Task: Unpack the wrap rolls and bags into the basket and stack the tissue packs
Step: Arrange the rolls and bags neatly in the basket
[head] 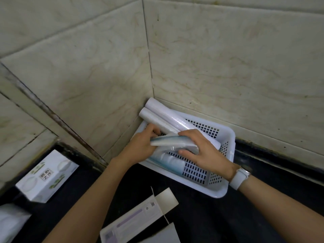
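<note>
A white perforated basket [221, 187] sits in the tiled corner on a black counter. Two white wrap rolls [163, 116] lean in it, their ends sticking out over the back left rim. Over the basket, both hands hold a folded stack of clear plastic bags [172, 142]. My right hand [204, 153] grips it from the right, thumb underneath. My left hand [140, 146] is at its left end, with fingers reaching down inside the basket. Another bluish pack of bags [168, 163] lies on the basket floor. A white tissue pack [47, 176] lies at the left.
An opened, flattened cardboard box [136, 221] lies on the counter in front of the basket. A second white pack [10, 223] shows blurred at the bottom left edge. Tiled walls close off the back and left. My right wrist wears a white watch [239, 178].
</note>
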A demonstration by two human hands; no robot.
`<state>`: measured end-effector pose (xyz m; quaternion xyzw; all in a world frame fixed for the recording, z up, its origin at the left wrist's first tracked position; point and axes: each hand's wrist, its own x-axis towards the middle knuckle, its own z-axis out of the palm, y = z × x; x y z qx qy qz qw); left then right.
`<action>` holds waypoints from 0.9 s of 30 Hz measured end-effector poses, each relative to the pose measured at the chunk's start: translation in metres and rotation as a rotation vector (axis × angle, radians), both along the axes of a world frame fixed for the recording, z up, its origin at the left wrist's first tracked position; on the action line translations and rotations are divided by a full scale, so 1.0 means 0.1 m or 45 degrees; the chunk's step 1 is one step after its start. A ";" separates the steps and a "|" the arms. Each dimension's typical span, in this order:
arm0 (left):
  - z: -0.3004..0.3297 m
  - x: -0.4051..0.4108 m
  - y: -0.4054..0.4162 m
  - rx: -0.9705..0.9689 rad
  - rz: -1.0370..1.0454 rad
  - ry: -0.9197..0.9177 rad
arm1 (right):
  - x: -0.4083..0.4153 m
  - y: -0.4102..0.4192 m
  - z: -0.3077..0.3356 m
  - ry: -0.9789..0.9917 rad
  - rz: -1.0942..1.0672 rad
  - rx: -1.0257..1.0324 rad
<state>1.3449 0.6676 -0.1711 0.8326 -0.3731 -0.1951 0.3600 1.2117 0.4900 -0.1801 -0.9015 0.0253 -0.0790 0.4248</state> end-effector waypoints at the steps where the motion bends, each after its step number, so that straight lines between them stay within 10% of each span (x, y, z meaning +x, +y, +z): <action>1: 0.00 -0.05 0.01 -0.041 0.018 0.075 | -0.03 0.03 0.03 0.021 -0.033 0.062; 15: -0.11 -0.63 0.07 -0.552 0.713 0.834 | -0.20 0.37 0.02 0.432 -0.461 1.239; 21: -0.10 -0.58 0.12 -0.474 0.844 0.649 | -0.22 0.36 0.01 0.424 -0.535 1.237; 27: -0.04 -0.59 0.10 -0.565 0.777 0.936 | -0.21 0.34 0.05 0.199 -0.699 0.926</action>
